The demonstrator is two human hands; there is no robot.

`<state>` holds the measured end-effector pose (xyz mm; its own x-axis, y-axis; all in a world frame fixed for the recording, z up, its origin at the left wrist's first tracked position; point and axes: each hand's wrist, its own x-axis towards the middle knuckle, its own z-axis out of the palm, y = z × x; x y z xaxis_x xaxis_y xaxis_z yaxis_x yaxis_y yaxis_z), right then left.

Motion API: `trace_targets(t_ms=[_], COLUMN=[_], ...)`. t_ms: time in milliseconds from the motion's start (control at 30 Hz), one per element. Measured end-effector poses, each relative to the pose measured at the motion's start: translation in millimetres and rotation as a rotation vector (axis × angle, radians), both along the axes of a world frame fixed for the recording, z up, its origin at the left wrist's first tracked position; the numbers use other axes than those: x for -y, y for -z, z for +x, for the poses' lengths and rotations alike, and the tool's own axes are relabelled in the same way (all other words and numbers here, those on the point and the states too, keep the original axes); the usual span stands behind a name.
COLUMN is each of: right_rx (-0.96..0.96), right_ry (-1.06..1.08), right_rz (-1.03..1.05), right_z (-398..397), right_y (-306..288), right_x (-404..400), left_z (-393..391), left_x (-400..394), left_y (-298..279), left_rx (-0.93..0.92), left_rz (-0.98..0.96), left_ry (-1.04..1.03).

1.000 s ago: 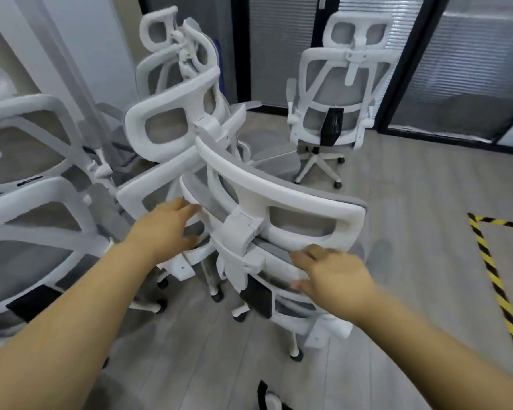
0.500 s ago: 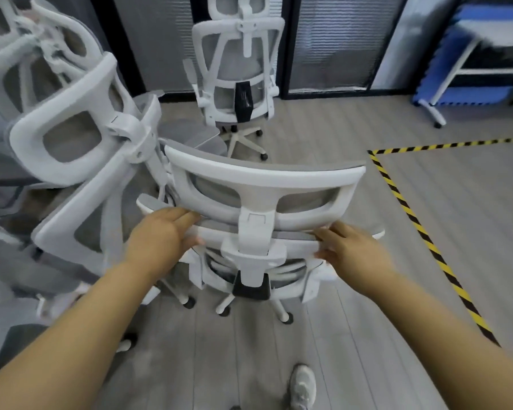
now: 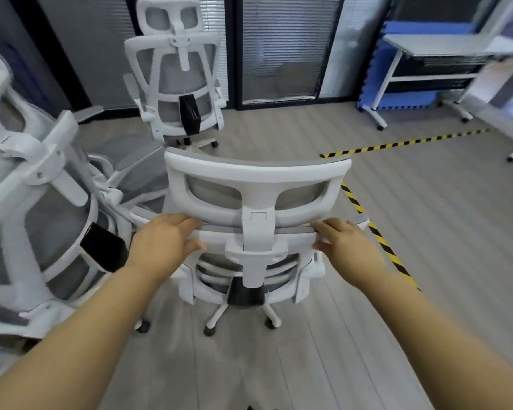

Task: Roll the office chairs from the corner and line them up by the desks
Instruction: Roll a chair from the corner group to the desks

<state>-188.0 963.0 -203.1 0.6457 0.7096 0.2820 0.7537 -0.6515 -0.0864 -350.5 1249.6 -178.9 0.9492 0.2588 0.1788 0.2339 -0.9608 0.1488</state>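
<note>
I am gripping the top bar of the chair [image 3: 256, 232] with both hands, left hand [image 3: 163, 244] curling over the left end, right hand [image 3: 345, 247] wrapping the right end, the 2 of them set well apart on either side of the headrest post. The chair is standing upright on its wheels on the floor [image 3: 427, 247], just beside the cluster of chairs [image 3: 36, 202] at the left edge of the room, with another chair [image 3: 178, 84] beyond it near the glass wall.

To do this well, I am thinking the push should stay level and low through both palms, so the wheels are rolling rather than tipping. The desk [image 3: 444, 45] is waiting at the far right corner, beyond the striped tape [image 3: 376, 232]. Steering right is probably calling for more pressure from my left hand, while I am watching that the base does not snag the neighbouring chair's legs.
</note>
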Motion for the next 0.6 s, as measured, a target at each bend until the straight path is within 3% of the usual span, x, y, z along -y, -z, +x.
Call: trace_targets(t_ms=[367, 600], right_rx=[0.124, 0.043], right_ry=[0.083, 0.193], right_rz=[0.040, 0.053], right_z=[88.5, 168.4], right_y=[0.2, 13.2], right_x=[91.8, 147.4], left_z=[119.5, 214.8], left_x=[86.1, 131.5], left_y=[11.2, 6.5], left_rx=[0.065, 0.081], left_rz=[-0.124, -0.146], left_ry=[-0.001, 0.110])
